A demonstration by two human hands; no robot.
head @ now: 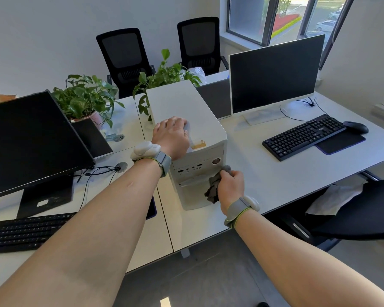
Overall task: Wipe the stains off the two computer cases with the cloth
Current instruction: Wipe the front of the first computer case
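Observation:
A white computer case (182,103) stands upright on the white desk (264,180), its front panel with ports and a round button facing me. My left hand (172,135) rests palm-down on the case's top near the front edge, fingers curved over it. My right hand (231,185) grips a crumpled grey cloth (214,188) and holds it against the lower right of the front panel. Only one case is in view.
A black monitor (29,140) and black keyboard (24,233) sit at the left. A white-framed monitor (275,74), keyboard (304,136) and mouse (356,127) are at the right. Potted plants (87,100) stand behind the case. Black chairs (124,60) line the wall; another chair (364,209) is at the right.

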